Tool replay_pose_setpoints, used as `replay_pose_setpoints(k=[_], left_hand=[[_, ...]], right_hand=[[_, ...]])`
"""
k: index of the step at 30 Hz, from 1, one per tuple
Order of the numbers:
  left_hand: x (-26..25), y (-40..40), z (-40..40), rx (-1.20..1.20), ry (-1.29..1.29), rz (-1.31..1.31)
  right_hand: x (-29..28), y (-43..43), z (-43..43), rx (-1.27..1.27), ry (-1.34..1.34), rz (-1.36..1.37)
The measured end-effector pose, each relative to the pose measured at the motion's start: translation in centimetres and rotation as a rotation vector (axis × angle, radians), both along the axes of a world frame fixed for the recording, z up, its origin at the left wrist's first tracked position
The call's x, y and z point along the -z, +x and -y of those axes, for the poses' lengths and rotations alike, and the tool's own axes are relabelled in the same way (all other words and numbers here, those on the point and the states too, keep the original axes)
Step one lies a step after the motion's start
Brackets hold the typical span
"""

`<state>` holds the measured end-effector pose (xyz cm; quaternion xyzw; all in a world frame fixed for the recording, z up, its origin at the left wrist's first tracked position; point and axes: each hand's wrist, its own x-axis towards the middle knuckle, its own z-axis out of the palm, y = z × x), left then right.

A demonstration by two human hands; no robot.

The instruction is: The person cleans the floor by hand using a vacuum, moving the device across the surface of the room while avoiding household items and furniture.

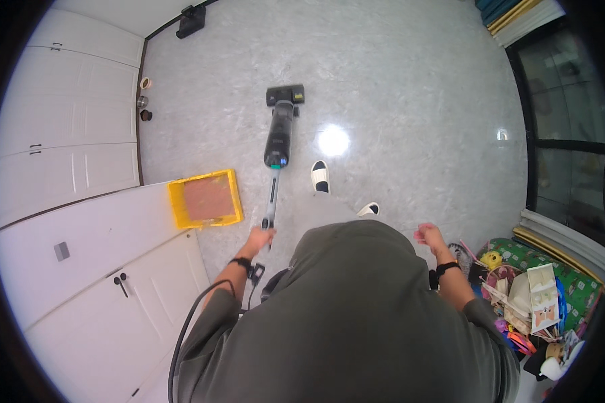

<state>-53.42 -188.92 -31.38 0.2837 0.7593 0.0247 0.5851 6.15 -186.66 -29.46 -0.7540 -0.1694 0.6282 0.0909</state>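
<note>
My left hand (260,239) grips the handle of an upright cordless floor cleaner (278,140). Its grey stick slants up from my hand to a dark body with a teal-green band at the joint. The wide black floor head (285,94) rests flat on the grey floor (408,101), well ahead of my feet. My right hand (427,236) hangs beside my right hip, its fingers loosely curled and holding nothing.
A yellow tray (237,201) with reddish-brown granules stands left of the stick, by white cabinets (80,101). Small bowls (142,102) line the cabinet base. A black object (191,21) stands farther off. Toys and bags (522,297) are piled right, near a grey striped furry shape (460,259).
</note>
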Motion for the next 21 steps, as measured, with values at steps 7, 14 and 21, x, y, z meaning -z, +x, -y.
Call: replay_pose_setpoints(k=[7, 14, 21], left_hand=[[-3.7, -5.5, 18.4, 0.100, -0.182, -0.281], [-10.9, -4.4, 18.0, 0.287, -0.178, -0.475], [-6.8, -0.6, 9.6, 0.057, -0.228, -0.296]], right_hand=[[1.8, 4.3, 2.6, 0.087, 0.048, -0.026], [5.7, 11.3, 14.0, 0.169, -0.227, 0.067], [2.5, 9.8, 12.1, 0.306, -0.208, 0.059]])
